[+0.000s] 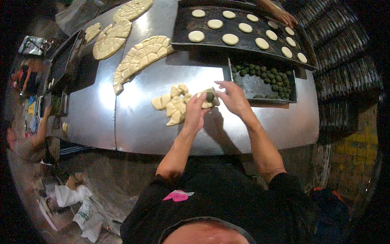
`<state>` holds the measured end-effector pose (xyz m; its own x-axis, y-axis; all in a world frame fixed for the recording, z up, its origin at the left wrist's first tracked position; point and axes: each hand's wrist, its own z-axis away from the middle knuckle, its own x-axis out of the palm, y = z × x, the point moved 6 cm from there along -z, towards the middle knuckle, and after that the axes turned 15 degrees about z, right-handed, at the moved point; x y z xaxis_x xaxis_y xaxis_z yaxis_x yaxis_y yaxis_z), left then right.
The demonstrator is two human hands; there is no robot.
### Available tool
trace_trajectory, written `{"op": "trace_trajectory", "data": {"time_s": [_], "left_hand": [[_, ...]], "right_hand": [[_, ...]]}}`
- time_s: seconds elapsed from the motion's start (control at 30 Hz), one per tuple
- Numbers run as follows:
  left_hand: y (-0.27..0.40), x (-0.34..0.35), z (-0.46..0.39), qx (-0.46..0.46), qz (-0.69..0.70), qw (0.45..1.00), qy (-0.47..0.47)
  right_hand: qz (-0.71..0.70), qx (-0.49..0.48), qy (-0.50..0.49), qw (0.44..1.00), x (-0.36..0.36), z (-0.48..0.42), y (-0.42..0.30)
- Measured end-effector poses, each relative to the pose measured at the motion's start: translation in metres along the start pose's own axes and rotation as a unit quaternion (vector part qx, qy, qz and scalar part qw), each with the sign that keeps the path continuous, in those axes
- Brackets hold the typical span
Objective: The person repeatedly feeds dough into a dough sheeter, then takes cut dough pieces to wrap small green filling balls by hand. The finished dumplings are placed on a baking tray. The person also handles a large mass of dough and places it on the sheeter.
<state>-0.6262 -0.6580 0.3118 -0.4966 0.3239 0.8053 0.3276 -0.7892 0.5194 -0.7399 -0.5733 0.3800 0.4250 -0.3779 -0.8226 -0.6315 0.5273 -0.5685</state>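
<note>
My left hand holds a flattened piece of pale dough, its thumb beside the dark green filling ball resting on it. At the dough's right edge is my right hand, thumb and fingers apart, and nothing shows between them. Whether its fingertips touch the dough is hard to tell. Several loose dough pieces lie in a cluster on the metal table just left of my left hand. Beyond my right hand stands a metal tray with many dark green balls along its back and right side.
A large dark baking tray bearing flat dough rounds stands at the back right; another person's hand is over its far corner. Scored dough slabs lie at the back left. Another person is at the far left. Stacked trays stand right.
</note>
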Motion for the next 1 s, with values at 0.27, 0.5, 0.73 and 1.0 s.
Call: {"op": "trace_trajectory", "data": {"time_s": [0.27, 0.5, 0.73, 1.0], "left_hand": [[0.025, -0.017, 0.014, 0.148, -0.162, 0.975, -0.011], [0.071, 0.027, 0.088, 0.238, -0.341, 0.905, -0.087], [0.103, 0.072, 0.059, 0.357, -0.194, 0.907, -0.114], [0.056, 0.067, 0.025, 0.166, -0.244, 0.956, 0.01]], "right_hand": [[-0.062, -0.083, 0.164, 0.981, 0.025, 0.044, -0.062], [0.106, -0.265, 0.188, 0.94, -0.027, 0.075, -0.123], [-0.019, -0.214, 0.129, 0.968, -0.065, 0.044, -0.142], [0.098, -0.249, 0.258, 0.928, -0.037, 0.064, -0.096]]}}
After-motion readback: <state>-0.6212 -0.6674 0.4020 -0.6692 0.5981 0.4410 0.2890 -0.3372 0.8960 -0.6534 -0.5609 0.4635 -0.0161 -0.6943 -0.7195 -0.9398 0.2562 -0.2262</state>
